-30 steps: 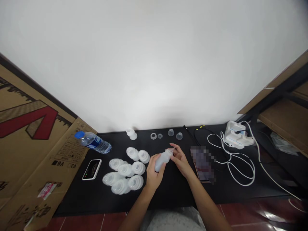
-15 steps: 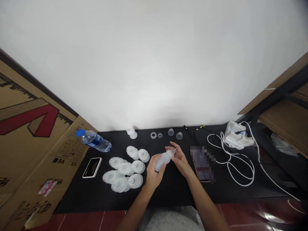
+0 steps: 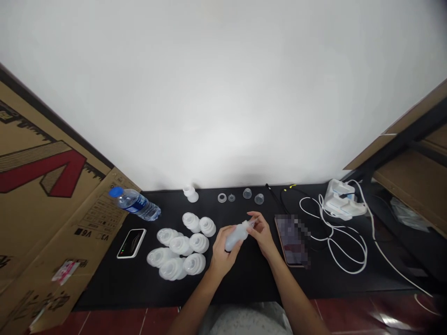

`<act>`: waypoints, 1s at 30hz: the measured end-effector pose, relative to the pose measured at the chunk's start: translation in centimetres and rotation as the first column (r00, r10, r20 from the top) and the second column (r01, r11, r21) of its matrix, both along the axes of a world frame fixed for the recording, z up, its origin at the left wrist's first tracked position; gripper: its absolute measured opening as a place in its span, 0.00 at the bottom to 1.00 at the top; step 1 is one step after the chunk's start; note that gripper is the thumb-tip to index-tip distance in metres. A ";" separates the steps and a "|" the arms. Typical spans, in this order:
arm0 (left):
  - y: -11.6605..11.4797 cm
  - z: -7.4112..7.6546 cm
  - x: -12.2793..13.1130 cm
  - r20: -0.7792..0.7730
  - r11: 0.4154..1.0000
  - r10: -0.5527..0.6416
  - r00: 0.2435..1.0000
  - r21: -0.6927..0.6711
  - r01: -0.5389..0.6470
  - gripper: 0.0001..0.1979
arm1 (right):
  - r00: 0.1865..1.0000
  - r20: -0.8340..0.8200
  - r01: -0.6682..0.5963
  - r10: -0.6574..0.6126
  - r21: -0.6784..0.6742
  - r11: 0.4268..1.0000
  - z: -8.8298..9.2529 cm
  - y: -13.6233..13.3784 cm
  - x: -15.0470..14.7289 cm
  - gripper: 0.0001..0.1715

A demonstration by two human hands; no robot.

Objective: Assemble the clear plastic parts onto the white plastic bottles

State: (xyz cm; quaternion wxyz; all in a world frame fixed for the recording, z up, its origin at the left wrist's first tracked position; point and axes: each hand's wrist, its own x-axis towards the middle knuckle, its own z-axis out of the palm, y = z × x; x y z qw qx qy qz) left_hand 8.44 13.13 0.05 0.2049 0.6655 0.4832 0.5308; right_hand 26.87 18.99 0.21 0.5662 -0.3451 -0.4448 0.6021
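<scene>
My left hand [image 3: 224, 246] is wrapped round the body of a translucent white squeeze bottle [image 3: 234, 238], tilted with its pointed tip up and to the right. At the bottle's neck, the fingers of my right hand [image 3: 261, 232] are closed on the clear pointed nozzle [image 3: 252, 223]. Left of my hands several similar white bottles [image 3: 179, 244] stand in a close group. One more white bottle [image 3: 190, 193] is by the wall. Beyond my hands lie a clear ring [image 3: 222, 198], a small clear disc with a nub [image 3: 231, 197] and two clear domed caps [image 3: 247, 193].
On the black table [image 3: 244, 284], a water bottle [image 3: 136, 204] and a white-framed device [image 3: 131, 243] lie at left beside a cardboard box [image 3: 77, 223]. At right are a phone [image 3: 290, 239], a looped white cable [image 3: 330, 239] and a white power strip [image 3: 342, 200].
My right hand's fingers have drawn together round the nozzle; before, they were more spread out. My left hand keeps its hold on the bottle. The view has shifted slightly.
</scene>
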 end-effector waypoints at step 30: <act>-0.1 -0.2 0.4 -0.011 0.996 0.046 0.999 0.081 -0.045 0.19 | 0.999 0.035 0.030 -0.028 -0.060 0.998 0.2 -0.2 -0.3 0.31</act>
